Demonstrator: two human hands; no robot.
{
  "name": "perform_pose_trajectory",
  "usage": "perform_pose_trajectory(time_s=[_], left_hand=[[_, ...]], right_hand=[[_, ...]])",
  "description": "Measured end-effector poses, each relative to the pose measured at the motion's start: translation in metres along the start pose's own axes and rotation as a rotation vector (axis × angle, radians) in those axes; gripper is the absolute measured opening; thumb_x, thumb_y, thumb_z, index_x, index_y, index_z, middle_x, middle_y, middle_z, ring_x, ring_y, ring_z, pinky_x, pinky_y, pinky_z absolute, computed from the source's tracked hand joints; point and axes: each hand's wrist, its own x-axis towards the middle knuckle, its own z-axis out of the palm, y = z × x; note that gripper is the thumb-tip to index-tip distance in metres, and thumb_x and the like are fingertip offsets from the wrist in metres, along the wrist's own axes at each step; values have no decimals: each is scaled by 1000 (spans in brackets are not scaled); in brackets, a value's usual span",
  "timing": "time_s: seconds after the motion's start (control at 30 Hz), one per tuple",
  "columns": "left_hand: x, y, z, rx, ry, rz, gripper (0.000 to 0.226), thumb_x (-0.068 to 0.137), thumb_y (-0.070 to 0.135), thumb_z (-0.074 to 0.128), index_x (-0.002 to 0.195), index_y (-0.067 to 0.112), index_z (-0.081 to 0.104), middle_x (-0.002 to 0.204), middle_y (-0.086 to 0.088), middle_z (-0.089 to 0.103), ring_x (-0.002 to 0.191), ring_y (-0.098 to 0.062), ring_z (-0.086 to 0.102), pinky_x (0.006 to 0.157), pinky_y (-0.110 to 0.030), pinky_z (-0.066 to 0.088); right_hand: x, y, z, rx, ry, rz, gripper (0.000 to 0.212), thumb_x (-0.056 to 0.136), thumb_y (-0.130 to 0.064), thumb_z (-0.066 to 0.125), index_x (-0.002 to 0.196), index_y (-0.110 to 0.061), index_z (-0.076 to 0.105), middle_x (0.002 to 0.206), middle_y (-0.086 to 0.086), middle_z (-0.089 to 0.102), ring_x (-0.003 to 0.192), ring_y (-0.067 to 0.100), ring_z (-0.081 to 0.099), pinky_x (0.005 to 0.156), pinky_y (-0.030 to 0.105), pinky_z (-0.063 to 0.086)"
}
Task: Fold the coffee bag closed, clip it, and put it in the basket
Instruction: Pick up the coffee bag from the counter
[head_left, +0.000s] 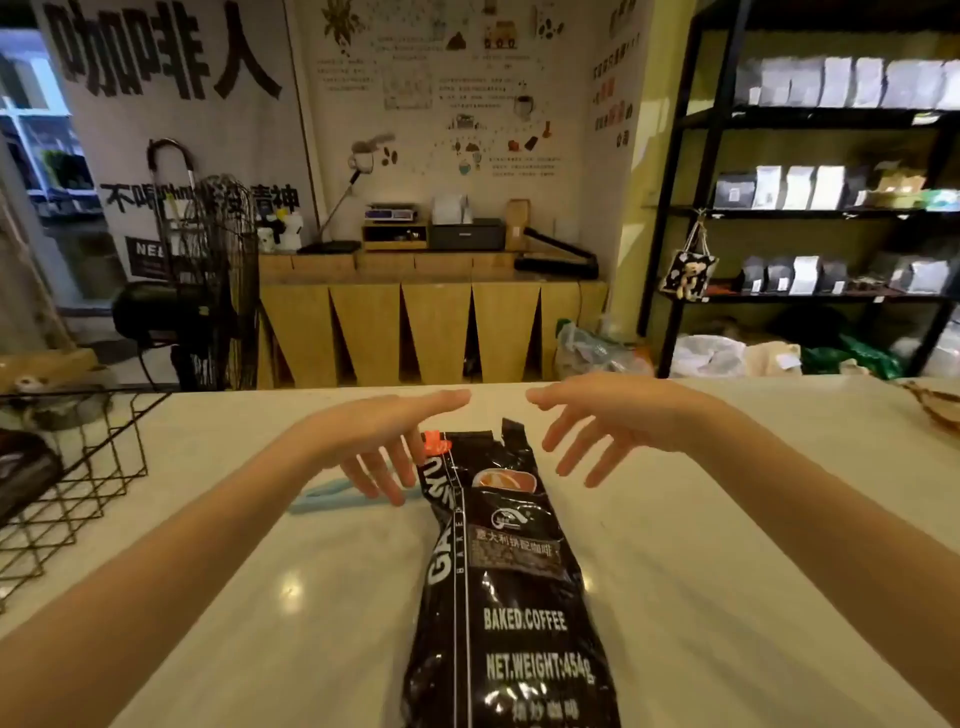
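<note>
Pale counter (727, 545) fills lower half of frame. Black coffee bag (511, 587) lies flat on it, centre to bottom edge, torn top pointing away from me, unfolded. Wire basket (78, 483) at left edge, on counter, dark item inside. My left hand (379, 441) hovers above bag's upper-left corner, fingers spread, holding nothing. My right hand (608, 426) hovers just right of bag top, fingers splayed, empty. Blue clip (322, 499) lies on counter under left hand, beside bag. Small orange clip (434, 441) at bag's top-left corner.
</note>
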Motion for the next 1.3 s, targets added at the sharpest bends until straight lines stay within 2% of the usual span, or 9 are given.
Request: perform_pose_trajectory(time_s=[0.2, 0.33, 0.4, 0.57, 0.7, 0.83, 1.03, 1.17, 1.3], left_hand=[[-3, -33, 26, -83, -119, -61, 94, 52, 84, 37, 94, 3, 62, 84, -14, 73, 69, -24, 73, 59, -30, 58], [-4, -39, 45, -336, -73, 28, 88, 53, 78, 43, 109, 10, 56, 94, -13, 70, 76, -23, 71, 68, -33, 58], [-7, -40, 53, -450, -46, 35, 82, 51, 75, 48, 102, 12, 60, 92, -11, 69, 76, -22, 68, 68, -33, 56], [-17, -33, 64, -542, -84, 43, 49, 61, 63, 57, 85, 20, 59, 87, -3, 69, 81, -17, 65, 68, -26, 50], [-24, -26, 75, -690, -49, 60, 29, 80, 48, 54, 84, 20, 57, 85, -3, 68, 79, -16, 65, 70, -26, 50], [-32, -21, 80, -875, 11, 78, 25, 79, 42, 58, 91, 20, 55, 89, -5, 70, 87, -24, 66, 89, -39, 50], [-41, 4, 60, -946, 244, 310, 32, 76, 30, 63, 104, 19, 53, 91, -1, 68, 71, -9, 67, 59, -24, 50], [-44, 22, 43, -882, 321, 523, 36, 78, 29, 61, 111, 27, 50, 99, 6, 68, 79, -6, 68, 60, -18, 50], [-41, 33, 34, -892, 301, 658, 24, 83, 25, 56, 102, 39, 50, 98, 15, 65, 77, 7, 66, 55, -8, 50]], right_hand=[[4, 31, 32, 58, -72, 96, 60, 83, -51, 52, 130, -15, 41, 114, 12, 57, 96, 29, 64, 78, 43, 57], [5, 45, 50, 190, -142, 74, 36, 83, -51, 51, 104, -22, 57, 110, 9, 61, 102, 25, 62, 86, 40, 54], [4, 49, 58, 283, -135, 73, 29, 82, -49, 53, 96, -24, 59, 109, 8, 64, 102, 23, 62, 88, 37, 52], [5, 53, 68, 358, -57, 48, 39, 79, -51, 56, 104, -21, 62, 109, 7, 68, 102, 21, 64, 88, 37, 51], [-2, 56, 74, 341, 74, -39, 38, 81, -48, 54, 100, -17, 64, 96, 4, 72, 90, 18, 68, 80, 34, 54], [-12, 50, 76, 330, 241, -182, 26, 85, -41, 53, 91, -19, 65, 75, -6, 71, 60, -1, 67, 48, 15, 48], [-22, 23, 54, 358, 414, -448, 23, 83, -30, 60, 102, -17, 63, 82, -3, 72, 67, 5, 70, 50, 13, 51], [-26, 4, 38, 366, 522, -621, 12, 81, -26, 63, 91, -32, 58, 67, -9, 73, 65, 5, 70, 51, 12, 51], [-28, -5, 32, 363, 599, -725, 16, 80, -23, 65, 94, -28, 60, 69, -15, 74, 69, 5, 71, 54, 14, 53]])
